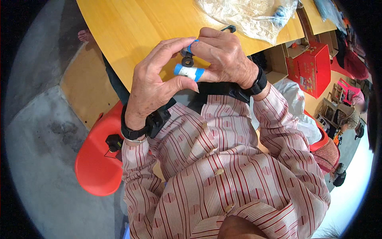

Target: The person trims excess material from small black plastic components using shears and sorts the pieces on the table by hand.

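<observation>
- Two hands meet above the near edge of the yellow bench (131,30), nearer its left corner than its right end.
- Between them sits a small dark part (187,61) with a round, holed end, held up over the bench rather than resting on it.
- The right hand (227,55) has its fingers bent in a grip pinching this part; blue and white tape (189,72) wraps its thumb.
- The left hand (153,75) curves round from the other side, its thumb and fingers spread and their tips by the right hand; whether its grip bears on the part, I cannot tell.
- Yellow surface runs from the bench's left edge to the left hand, giving sideways room there.
- Toward the right end, a clear plastic bag (242,18) narrows that room, its lower tip reaching about to the near edge.
- Something blue (280,12) shows at the bag; in it or on it, I cannot tell.
- Past the near edge at right stand a cardboard carton (276,57) and, just beside it, a red box (314,69); the contents of both are hard to make out.
</observation>
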### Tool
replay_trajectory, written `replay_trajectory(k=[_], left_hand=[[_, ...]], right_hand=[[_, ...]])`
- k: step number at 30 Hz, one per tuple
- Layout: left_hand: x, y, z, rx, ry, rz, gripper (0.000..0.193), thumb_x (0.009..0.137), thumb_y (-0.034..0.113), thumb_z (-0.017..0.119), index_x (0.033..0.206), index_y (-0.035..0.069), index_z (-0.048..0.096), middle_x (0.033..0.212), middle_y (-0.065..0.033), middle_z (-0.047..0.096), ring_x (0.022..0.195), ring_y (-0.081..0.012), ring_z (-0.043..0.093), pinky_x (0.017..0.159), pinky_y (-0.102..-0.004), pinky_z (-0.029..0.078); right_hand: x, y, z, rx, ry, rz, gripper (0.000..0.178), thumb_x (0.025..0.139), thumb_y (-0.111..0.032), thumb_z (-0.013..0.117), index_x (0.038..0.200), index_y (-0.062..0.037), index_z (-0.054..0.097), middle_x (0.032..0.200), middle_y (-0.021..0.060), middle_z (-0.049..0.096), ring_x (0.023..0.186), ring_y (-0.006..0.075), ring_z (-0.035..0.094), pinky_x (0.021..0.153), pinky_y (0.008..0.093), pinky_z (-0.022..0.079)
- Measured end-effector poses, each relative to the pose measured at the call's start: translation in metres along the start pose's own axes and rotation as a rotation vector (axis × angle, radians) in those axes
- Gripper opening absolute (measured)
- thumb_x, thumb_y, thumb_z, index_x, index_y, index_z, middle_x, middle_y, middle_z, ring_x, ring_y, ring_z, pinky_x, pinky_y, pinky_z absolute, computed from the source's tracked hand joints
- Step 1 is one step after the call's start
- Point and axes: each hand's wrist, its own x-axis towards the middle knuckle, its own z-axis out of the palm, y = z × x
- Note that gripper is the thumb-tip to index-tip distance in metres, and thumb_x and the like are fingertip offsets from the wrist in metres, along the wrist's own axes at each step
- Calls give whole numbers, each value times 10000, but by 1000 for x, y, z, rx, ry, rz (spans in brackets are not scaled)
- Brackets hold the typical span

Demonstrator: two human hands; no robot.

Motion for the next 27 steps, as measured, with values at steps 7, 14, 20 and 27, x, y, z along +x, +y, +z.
replay_trajectory(k=[7, 14, 20, 27], left_hand=[[1, 4, 0, 80, 42, 51, 679, 581, 352, 803, 1149, 53, 581, 1071, -100, 611, 971, -240, 602, 848, -319, 488], [2, 1, 2, 68, 68, 83, 655, 561, 329, 811, 1111, 43, 599, 1032, -97, 623, 949, -233, 610, 819, -307, 494], [2, 3, 5, 93, 82, 37, 661, 558, 334, 810, 1109, 34, 598, 1034, -94, 625, 949, -231, 608, 818, -307, 491], [4, 4, 4, 74, 50, -6, 652, 596, 309, 813, 1143, 40, 583, 1086, -109, 604, 993, -231, 590, 856, -315, 475]], right_hand=[[1, 0, -1, 16, 7, -48, 398, 665, -362, 748, 862, -51, 595, 639, 53, 555, 584, 225, 531, 507, 319, 464], [0, -1, -1, 27, 6, -71, 328, 695, -314, 732, 780, -52, 554, 594, 52, 509, 584, 223, 537, 491, 326, 454], [-2, 3, 0, 1, 21, -87, 310, 710, -289, 720, 722, -57, 515, 570, 50, 484, 581, 220, 539, 487, 323, 458], [-3, 6, -1, -9, 26, -64, 305, 716, -293, 712, 748, -60, 518, 586, 49, 491, 606, 218, 547, 484, 329, 465]])
